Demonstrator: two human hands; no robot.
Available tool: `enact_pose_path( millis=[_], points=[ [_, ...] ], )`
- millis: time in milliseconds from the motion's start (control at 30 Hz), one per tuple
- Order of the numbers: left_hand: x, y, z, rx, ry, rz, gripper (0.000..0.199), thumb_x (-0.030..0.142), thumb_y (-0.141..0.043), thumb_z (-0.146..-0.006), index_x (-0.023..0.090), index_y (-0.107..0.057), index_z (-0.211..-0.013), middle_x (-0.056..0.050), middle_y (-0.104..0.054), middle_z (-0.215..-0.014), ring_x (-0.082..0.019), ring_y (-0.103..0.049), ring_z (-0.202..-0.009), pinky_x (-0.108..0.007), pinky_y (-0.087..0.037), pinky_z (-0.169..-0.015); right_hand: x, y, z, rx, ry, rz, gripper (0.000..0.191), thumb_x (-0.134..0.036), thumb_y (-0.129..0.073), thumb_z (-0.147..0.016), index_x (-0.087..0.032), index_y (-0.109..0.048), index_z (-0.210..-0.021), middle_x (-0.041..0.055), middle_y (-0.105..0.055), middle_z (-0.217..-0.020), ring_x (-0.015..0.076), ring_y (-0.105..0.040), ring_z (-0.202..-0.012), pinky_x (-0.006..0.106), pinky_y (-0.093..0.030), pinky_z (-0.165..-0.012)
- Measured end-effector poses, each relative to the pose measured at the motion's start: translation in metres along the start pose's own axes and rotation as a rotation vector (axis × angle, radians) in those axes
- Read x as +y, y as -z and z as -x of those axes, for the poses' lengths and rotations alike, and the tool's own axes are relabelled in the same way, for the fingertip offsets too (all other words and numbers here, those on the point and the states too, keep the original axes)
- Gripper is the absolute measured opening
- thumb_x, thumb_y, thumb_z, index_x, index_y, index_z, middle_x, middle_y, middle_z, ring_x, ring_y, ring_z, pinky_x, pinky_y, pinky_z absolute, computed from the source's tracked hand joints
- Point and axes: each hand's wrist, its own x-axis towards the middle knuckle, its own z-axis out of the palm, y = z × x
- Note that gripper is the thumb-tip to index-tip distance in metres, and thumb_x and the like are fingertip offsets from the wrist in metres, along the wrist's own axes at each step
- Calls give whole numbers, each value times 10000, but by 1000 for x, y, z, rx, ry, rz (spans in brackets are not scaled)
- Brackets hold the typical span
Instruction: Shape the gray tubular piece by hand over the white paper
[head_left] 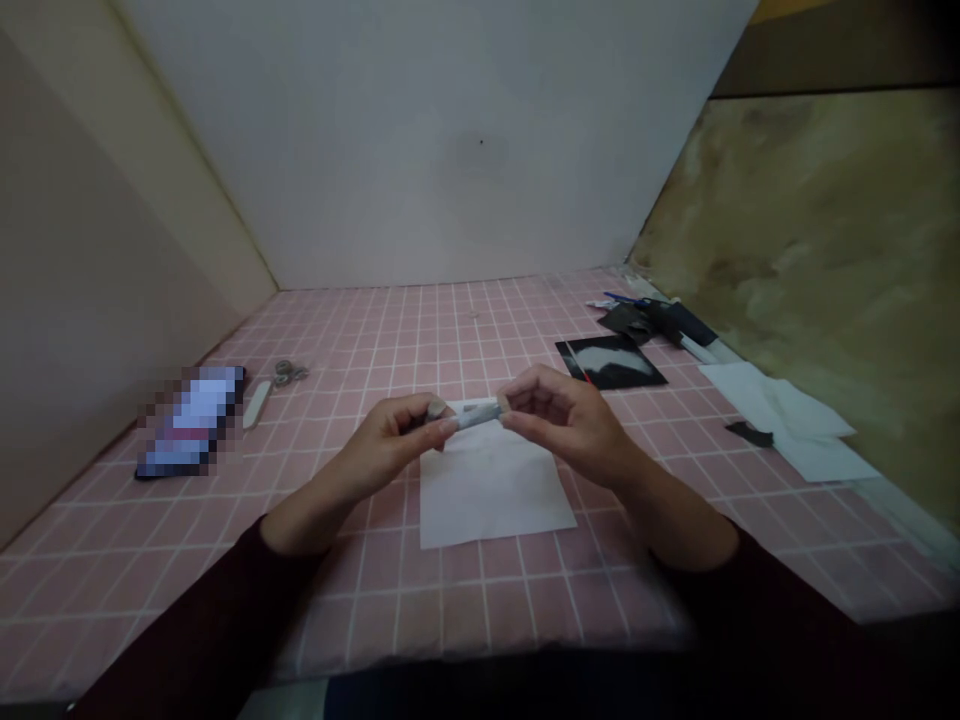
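Observation:
Between both hands, a slim grey-white tube-like thing [478, 415] is held level; its exact kind is too dim to make out. My left hand [401, 430] pinches its left end with thumb and fingers, and something dark shows among those fingers. At the other end, my right hand [566, 415] closes thumb and fingertips on it, the remaining fingers curled. Below the hands a white sheet of paper [495, 500] lies flat on the pink checked tablecloth [420, 340]. The far part of the sheet is partly hidden by the hands and the held thing.
To the left are a phone [191, 425], a whitish flat strip [256, 405] and small scissors [283, 374]. A black sheet with a white shape [611, 360] lies right, near dark scraps [637, 320]. White papers [795, 425] and a black scrap [748, 433] lie by the right wall.

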Motion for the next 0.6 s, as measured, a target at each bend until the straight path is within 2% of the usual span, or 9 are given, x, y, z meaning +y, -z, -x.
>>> enact_pose_path(
  millis=[133, 233, 400, 533, 600],
  points=[
    [-2, -3, 1, 19, -30, -45, 222, 365, -678, -880, 149, -649, -835, 4, -544, -752, -116, -477, -681, -247, -358, -613, 3, 0, -1, -59, -59, -13, 153, -270, -743, -837, -176, -659, -924, -6, -590, -822, 113, -551, -715, 260, -443, -644],
    [-4, -2, 2, 84, -98, -112, 202, 350, -695, -876, 155, -651, -853, 6, -542, -756, -114, -461, -668, -247, -341, -594, 4, 1, -2, -7, -109, -91, 197, -292, -762, -824, -176, -646, -931, -19, -577, -773, 106, -527, -669, 249, -408, -594],
    [-5, -2, 3, 115, -171, -238, 164, 318, -699, -881, 163, -648, -862, 7, -553, -751, -117, -479, -664, -245, -355, -582, 4, -1, -3, -44, -101, -121, 178, -285, -759, -821, -176, -650, -910, -16, -561, -806, 107, -522, -693, 257, -405, -616],
    [-5, -3, 4, 158, -229, -270, 128, 281, -710, -873, 173, -644, -896, 9, -578, -768, -112, -488, -658, -236, -359, -571, 3, -2, -2, 16, -91, -137, 196, -288, -761, -825, -186, -642, -944, -26, -561, -773, 107, -511, -673, 258, -399, -607],
    [-6, -3, 4, 157, -246, -304, 118, 270, -709, -874, 172, -645, -894, 5, -586, -773, -114, -498, -668, -237, -368, -579, 3, -2, -2, -7, -89, -119, 178, -281, -750, -833, -180, -643, -935, -22, -559, -782, 108, -511, -684, 260, -402, -616]
  ],
)
